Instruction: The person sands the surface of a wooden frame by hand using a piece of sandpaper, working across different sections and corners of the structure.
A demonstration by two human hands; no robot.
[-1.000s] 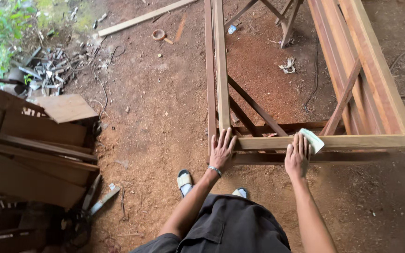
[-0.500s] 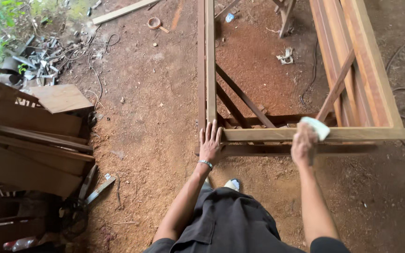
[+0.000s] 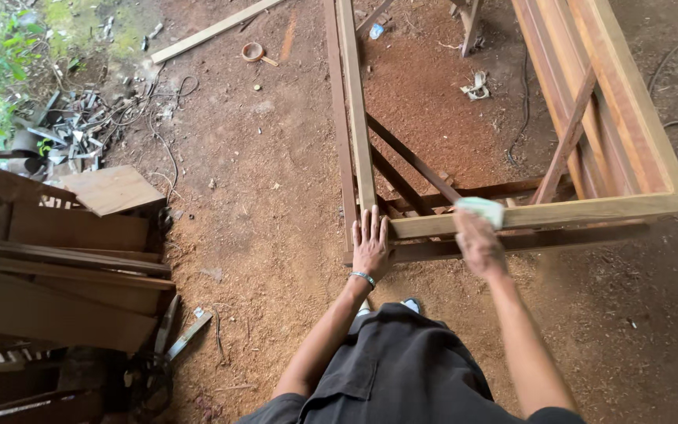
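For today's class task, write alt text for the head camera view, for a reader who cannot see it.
Seen from above, a person's right hand presses a pale sanding pad on the near rail of a wooden frame, while the left hand lies flat on the frame's corner. The frame stands on reddish dirt ground, with stacked wooden boards to the left.

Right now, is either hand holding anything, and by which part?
The right hand presses a pale sanding pad onto the wooden frame rail, covering its near end. The left hand lies flat on the frame's corner, gripping nothing.
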